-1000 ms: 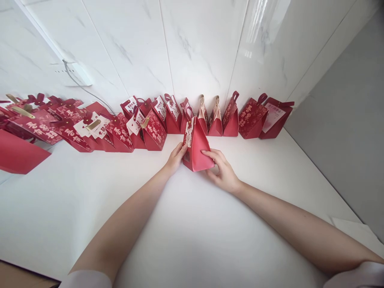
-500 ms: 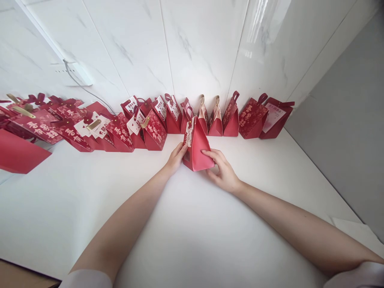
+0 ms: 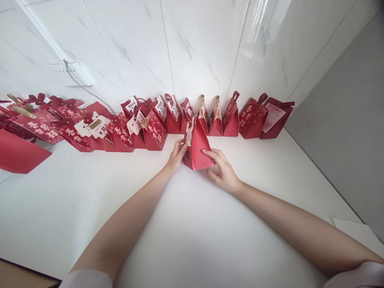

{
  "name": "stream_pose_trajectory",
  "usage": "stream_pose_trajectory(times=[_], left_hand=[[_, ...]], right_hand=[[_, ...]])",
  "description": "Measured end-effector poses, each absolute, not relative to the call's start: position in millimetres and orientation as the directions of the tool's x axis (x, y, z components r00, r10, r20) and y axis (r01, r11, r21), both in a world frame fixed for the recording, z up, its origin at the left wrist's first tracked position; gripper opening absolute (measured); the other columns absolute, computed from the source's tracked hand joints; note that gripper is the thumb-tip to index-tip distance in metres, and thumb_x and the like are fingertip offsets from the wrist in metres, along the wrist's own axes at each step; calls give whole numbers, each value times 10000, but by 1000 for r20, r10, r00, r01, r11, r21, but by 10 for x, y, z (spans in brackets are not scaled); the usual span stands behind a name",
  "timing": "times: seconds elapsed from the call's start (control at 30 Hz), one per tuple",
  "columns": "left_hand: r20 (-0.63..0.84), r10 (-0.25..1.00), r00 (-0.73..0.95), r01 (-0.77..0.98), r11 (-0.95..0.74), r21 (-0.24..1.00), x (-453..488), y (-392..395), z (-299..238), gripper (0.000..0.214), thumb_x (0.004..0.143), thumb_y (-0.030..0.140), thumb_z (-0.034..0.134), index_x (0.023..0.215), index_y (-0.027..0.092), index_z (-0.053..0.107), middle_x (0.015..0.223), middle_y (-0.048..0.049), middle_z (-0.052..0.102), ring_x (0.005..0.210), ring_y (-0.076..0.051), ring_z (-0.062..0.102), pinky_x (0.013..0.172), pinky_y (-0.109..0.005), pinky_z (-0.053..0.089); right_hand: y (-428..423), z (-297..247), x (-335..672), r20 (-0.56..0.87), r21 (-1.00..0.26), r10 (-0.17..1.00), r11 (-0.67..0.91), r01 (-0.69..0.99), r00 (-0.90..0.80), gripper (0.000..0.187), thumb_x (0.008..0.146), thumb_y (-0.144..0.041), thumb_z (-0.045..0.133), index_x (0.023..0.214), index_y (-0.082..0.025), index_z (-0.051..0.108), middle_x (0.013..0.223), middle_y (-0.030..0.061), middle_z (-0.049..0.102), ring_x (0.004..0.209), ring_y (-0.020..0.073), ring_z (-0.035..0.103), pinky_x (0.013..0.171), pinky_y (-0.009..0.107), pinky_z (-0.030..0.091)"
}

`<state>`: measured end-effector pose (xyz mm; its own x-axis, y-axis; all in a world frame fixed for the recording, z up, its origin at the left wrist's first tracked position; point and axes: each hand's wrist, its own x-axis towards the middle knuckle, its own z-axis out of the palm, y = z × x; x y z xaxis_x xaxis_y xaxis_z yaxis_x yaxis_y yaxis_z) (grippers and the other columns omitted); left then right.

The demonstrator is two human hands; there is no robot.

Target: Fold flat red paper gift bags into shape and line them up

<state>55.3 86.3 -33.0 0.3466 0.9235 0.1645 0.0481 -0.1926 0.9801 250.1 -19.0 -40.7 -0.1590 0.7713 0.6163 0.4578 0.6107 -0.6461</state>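
Note:
A small red gift bag (image 3: 198, 147) with a white tag on its handle stands upright on the white counter (image 3: 192, 224), just in front of a row of similar bags. My left hand (image 3: 176, 157) presses its fingers against the bag's left side. My right hand (image 3: 222, 171) holds the bag's lower right side, fingers curled against it. Both hands grip the same bag between them.
A long row of red gift bags (image 3: 231, 118) lines the marble wall (image 3: 186, 48), upright at the right, toppled and piled at the left (image 3: 75, 128). A larger plain red bag (image 3: 18, 156) lies far left. A wall socket with a cable (image 3: 78, 76) is above.
The bag and both hands have shifted very slightly away from me, toward the row; my left fingers have crept a little up its side.

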Motion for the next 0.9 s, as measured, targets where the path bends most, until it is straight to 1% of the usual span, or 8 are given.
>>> stream_pose_trajectory(times=[0.17, 0.3, 0.37, 0.43, 0.6, 0.7, 0.77, 0.9], left_hand=[[195, 933, 303, 12, -208, 978, 536, 880, -374, 628, 864, 658, 516, 1334, 242, 481, 1276, -97, 583, 977, -211, 623, 738, -309, 516], [252, 815, 521, -205, -167, 964, 539, 822, -384, 728, 875, 744, 358, 1417, 270, 466, 1448, -92, 495, 1275, -294, 505, 972, -406, 476], [303, 738, 603, -280, -160, 947, 546, 794, -386, 734, 866, 706, 456, 1467, 288, 408, 1512, -70, 435, 1392, -299, 387, 1114, -426, 365], [314, 711, 629, -303, -147, 942, 551, 782, -387, 749, 853, 608, 581, 1499, 307, 348, 1561, -48, 368, 1455, -296, 290, 1181, -432, 271], [247, 762, 598, -301, -72, 951, 557, 785, -378, 671, 863, 471, 610, 1471, 278, 403, 1535, -47, 414, 1483, -303, 232, 1209, -440, 207], [224, 799, 558, -345, -22, 938, 569, 757, -342, 694, 783, 381, 671, 1434, 262, 461, 1452, -53, 516, 1423, -326, 351, 1183, -447, 255], [182, 817, 547, -409, 71, 910, 575, 725, -304, 676, 757, 350, 644, 1406, 229, 498, 1379, -64, 583, 1364, -333, 435, 1155, -455, 300], [-8, 860, 510, -526, 320, 788, 556, 702, -243, 520, 798, 371, 536, 1267, 160, 610, 1246, -79, 673, 1227, -308, 566, 1047, -426, 424]], right_hand=[[-205, -402, 2472, 684, -632, 726, 635, 444, -65, 456, 952, -143, 492, 1350, -365, 508, 1326, 80, 475, 1222, 248, 531, 879, 401, 588], [-202, -398, 2463, 720, -598, 692, 657, 459, -53, 380, 968, -134, 489, 1272, -345, 573, 1299, 81, 481, 1138, 232, 575, 931, 440, 563], [-194, -395, 2464, 742, -569, 668, 674, 472, -60, 346, 969, -129, 490, 1232, -326, 600, 1288, 85, 476, 1103, 225, 585, 942, 448, 554], [-184, -392, 2465, 762, -538, 643, 690, 484, -71, 322, 969, -123, 488, 1196, -310, 619, 1278, 88, 472, 1106, 224, 581, 943, 446, 549], [-177, -402, 2468, 762, -521, 639, 701, 487, -105, 306, 970, -108, 475, 1147, -301, 634, 1265, 86, 466, 1132, 228, 570, 934, 436, 546], [-201, -405, 2456, 754, -521, 641, 718, 462, -145, 299, 967, -116, 481, 1154, -304, 618, 1288, 89, 464, 1170, 237, 558, 947, 440, 538], [-218, -403, 2443, 744, -550, 656, 709, 441, -128, 313, 949, -175, 551, 1232, -309, 558, 1331, 100, 463, 1209, 258, 538, 943, 452, 542], [-195, -423, 2440, 641, -694, 767, 555, 458, 41, 745, 844, -381, 729, 1456, -296, 313, 1493, 142, 358, 1309, 320, 459, 987, 522, 507]])
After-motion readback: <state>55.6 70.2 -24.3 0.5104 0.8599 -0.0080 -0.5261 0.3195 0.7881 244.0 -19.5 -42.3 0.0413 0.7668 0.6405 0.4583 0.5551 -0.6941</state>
